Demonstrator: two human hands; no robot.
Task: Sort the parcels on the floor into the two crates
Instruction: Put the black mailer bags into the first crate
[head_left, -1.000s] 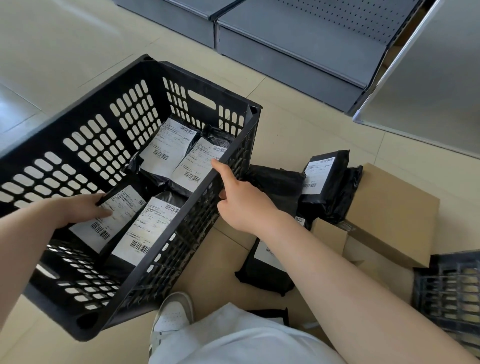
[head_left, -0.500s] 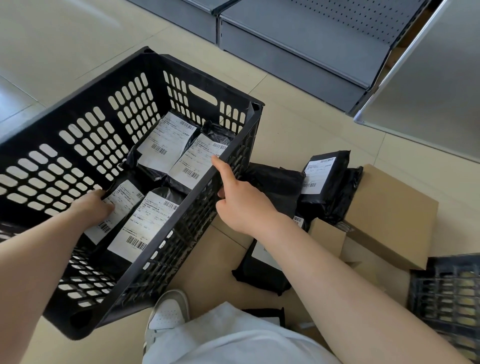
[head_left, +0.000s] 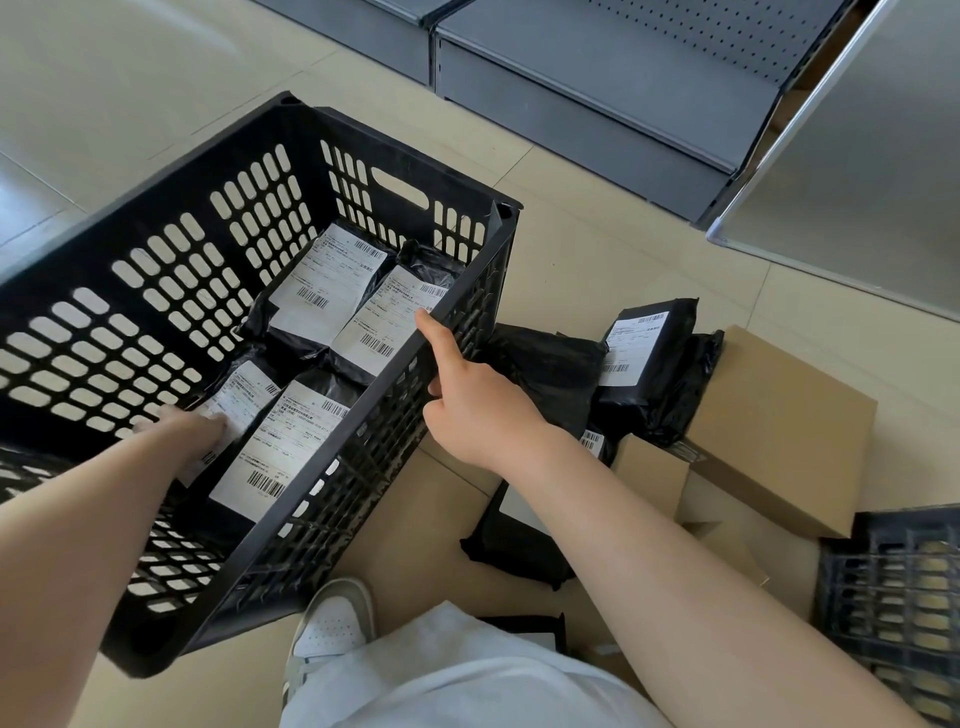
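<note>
I am looking down at the large black crate (head_left: 156, 332), filling the left of the scene, as I am judging the sorting to be roughly midway. Four black bagged parcels with white labels are lying flat inside it: two at the far end (head_left: 332, 291) and two nearer me (head_left: 280, 441).

To the right, on the floor, the unsorted heap is waiting: brown cardboard boxes (head_left: 779, 431) at the right, a black bag standing on edge with its label showing (head_left: 644, 338), more black bags (head_left: 545, 374) slumped between it and the crate, and another bag (head_left: 514, 535) lying partly under my right forearm. At the near right corner, the second crate (head_left: 893, 597) is showing only in part, and I cannot tell what is inside it.

My right hand (head_left: 478, 405) is gripping the right rim of the big crate, thumb lying along the top edge and fingers curled against the outer wall. My left hand (head_left: 192, 423) is reaching down into the crate, fingers resting flat on the label of the near-left parcel; it is blurred, and I am seeing no pinch on the bag.

At least half a dozen parcels and boxes are remaining to be sorted.
</note>
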